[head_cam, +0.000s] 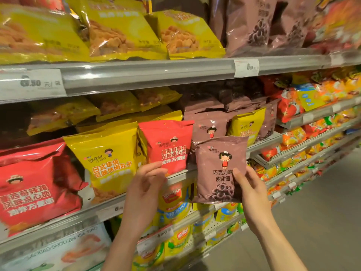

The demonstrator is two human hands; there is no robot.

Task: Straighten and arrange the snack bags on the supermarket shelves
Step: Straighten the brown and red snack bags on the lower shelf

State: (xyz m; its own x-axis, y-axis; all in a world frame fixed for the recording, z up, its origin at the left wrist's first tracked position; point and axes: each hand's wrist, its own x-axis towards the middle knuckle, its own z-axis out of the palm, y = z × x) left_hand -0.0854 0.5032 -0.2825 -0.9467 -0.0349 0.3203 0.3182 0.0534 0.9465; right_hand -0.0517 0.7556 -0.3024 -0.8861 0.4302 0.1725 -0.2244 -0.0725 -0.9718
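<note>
A brown bag [220, 169] is held upright in front of the middle shelf's front edge [261, 145], pinched at its right side by the right hand [249, 189]. The left hand [145, 184] is raised at the red bag's [168, 147] lower edge, fingers loosely curled; contact cannot be confirmed. The brown bag is judged light, soft, crinkly and slippery; a grip at the side seams is advised.

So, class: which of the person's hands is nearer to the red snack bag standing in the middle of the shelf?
Left. The left hand touches the red snack bag's bottom edge; the right hand holds the brown bag beside it.
</note>
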